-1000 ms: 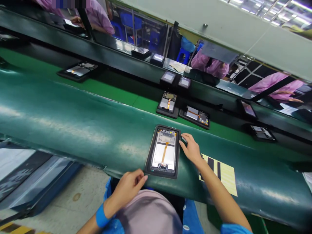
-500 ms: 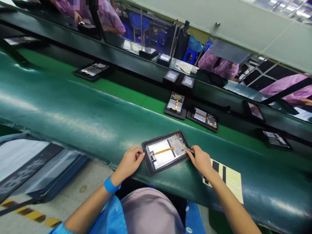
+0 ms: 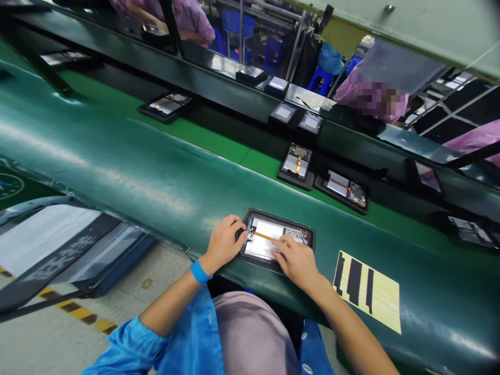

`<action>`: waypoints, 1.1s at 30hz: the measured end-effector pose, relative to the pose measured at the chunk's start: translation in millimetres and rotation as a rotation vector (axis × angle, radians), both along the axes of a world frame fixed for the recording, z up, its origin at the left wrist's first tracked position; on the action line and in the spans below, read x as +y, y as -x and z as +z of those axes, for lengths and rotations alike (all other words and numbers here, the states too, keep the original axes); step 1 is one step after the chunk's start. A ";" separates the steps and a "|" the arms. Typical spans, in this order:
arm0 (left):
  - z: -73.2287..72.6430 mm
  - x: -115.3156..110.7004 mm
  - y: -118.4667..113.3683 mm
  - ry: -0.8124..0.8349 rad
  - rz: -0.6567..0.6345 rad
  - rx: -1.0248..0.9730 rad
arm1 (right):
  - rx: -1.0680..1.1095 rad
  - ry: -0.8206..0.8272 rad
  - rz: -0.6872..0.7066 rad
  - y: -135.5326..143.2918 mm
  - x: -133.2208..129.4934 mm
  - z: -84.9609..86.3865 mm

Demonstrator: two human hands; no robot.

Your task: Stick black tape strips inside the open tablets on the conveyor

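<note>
An opened tablet (image 3: 267, 229) lies face down in a black tray (image 3: 281, 212) on the green padded edge in front of me. It shows a silver battery, an orange ribbon cable across it and a circuit board at the right. My left hand (image 3: 226, 242), fingers bent, grips the tray's left end, thumb low and fingertips by the tablet's edge. Above the battery and cable lies my right hand (image 3: 299, 260), its fingers apart and slightly blurred, pointing left. Whether its fingertips press on the cable or hover just over it, I cannot tell.
A yellow sheet with black strips (image 3: 385, 299) lies at the right on the padded edge. Beyond, a green conveyor belt (image 3: 219, 143) carries several trays with opened tablets, such as one tray (image 3: 297, 166). People in pink (image 3: 195, 21) sit across the line.
My right hand has moved left from the tray's right edge to over the battery. The tray has turned clockwise, and my left hand has come further onto its left end.
</note>
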State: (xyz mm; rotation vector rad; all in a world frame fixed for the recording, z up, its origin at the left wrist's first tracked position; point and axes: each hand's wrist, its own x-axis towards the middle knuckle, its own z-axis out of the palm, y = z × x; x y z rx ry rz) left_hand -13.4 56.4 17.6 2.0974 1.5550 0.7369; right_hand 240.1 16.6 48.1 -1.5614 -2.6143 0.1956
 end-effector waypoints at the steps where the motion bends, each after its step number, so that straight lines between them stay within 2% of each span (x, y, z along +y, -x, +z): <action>1: 0.6 -2.5 -2.7 -0.012 0.002 0.018 | -0.026 0.028 0.043 11.5 6.9 -2.1; 3: 1.0 -5.5 -8.8 -0.030 0.013 0.055 | -0.079 0.081 0.100 28.9 17.1 -6.2; 6: 1.0 -5.3 -17.0 -0.044 0.026 0.117 | -0.154 0.122 0.128 38.8 24.0 -10.9; 15: 9.4 3.6 -26.1 -0.026 -0.008 0.257 | -0.209 0.086 0.131 34.5 21.7 -16.3; 24: 6.9 5.4 -22.9 -0.037 -0.009 0.256 | -0.219 0.066 0.122 38.4 21.5 -10.4; 28: 7.4 -6.5 -9.7 -0.101 -0.096 0.231 | -0.257 0.058 0.139 39.0 20.9 -10.0; 33: 0.7 -28.9 2.9 -0.194 -0.234 0.290 | -0.244 0.072 0.144 38.5 20.1 -12.3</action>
